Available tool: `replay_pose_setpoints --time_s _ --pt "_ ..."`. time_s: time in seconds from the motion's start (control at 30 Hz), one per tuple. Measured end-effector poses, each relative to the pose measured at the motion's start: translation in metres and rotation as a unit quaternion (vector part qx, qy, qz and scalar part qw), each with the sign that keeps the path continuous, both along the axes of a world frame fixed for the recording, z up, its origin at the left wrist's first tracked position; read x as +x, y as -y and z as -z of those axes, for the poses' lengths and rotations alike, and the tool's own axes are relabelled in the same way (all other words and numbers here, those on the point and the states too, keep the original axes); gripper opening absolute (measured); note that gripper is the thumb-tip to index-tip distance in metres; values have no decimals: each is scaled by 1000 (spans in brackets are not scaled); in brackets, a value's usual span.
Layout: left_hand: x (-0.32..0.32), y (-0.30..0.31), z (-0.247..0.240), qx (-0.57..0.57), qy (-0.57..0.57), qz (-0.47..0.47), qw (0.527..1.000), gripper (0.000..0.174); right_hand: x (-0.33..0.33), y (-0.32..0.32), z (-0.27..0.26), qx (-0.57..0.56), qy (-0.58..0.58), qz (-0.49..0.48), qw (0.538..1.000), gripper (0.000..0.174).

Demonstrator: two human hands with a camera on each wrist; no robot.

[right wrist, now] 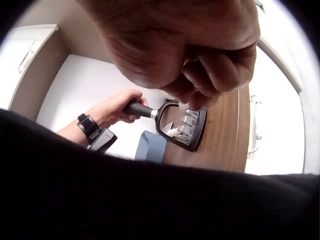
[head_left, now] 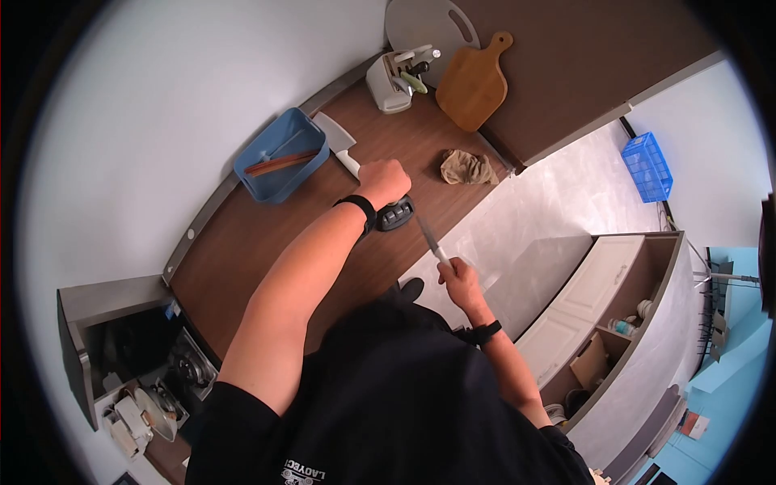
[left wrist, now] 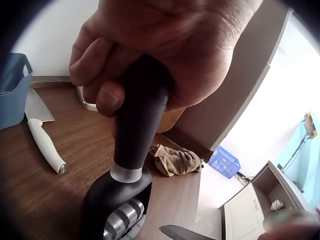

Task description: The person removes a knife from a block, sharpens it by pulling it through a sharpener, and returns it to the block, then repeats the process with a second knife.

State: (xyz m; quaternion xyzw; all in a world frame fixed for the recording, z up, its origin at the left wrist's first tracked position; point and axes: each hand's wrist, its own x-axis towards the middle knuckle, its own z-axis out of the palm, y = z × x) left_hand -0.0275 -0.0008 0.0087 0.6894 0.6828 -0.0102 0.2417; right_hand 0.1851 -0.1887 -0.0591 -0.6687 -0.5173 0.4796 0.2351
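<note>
A black knife sharpener [head_left: 396, 215] stands on the brown counter, its slotted end toward the person. My left hand [head_left: 383, 183] grips its black handle [left wrist: 142, 115], fingers curled round it. My right hand [head_left: 461, 284] holds a knife [head_left: 432, 241] by its pale handle, off the counter's front edge, with the blade pointing toward the sharpener and apart from it. In the left wrist view the knife's blade tip [left wrist: 175, 231] shows to the right of the sharpener. In the right wrist view the fingers of my right hand [right wrist: 200, 65] are curled and mostly hide the knife.
A white-handled cleaver [head_left: 347, 162] lies beyond my left hand, beside a blue bin [head_left: 275, 186] holding brown sticks. A knife block [head_left: 391, 90], a wooden board [head_left: 473, 87] and a crumpled brown cloth [head_left: 467, 167] are at the far end. A blue crate [head_left: 647, 168] sits on the floor.
</note>
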Motion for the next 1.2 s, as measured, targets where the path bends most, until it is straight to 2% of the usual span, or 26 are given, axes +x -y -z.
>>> replay_pose_setpoints --time_s 0.07,0.13,0.23,0.37,0.53,0.87,0.93,1.03,1.2 --pt "0 1 0 -6 1 6 1000 35 -6 9 2 6 13 -14 1000 31" --pt "0 0 0 -10 -6 6 1000 35 -14 6 1 47 74 -37 995 35" --pt "1 0 -1 -12 -14 3 1000 36 -21 -2 10 51 58 -8 997 37" --pt "1 1 -4 -24 -13 9 1000 36 -30 -8 12 36 70 -15 997 35" --pt "-2 2 -4 -16 -4 7 1000 36 -37 -20 18 87 94 8 992 34" --pt "-3 -2 -5 -22 -3 4 1000 36 -37 -18 11 90 100 -6 991 35" --pt "-3 -2 -4 -22 0 5 1000 35 -35 -19 19 69 144 -23 987 35" --pt "-4 -3 -1 -21 1 2 1000 35 -35 -19 28 38 123 -10 992 34" --pt "-1 1 -8 -30 3 0 1000 35 -44 -25 35 58 90 -5 994 35"
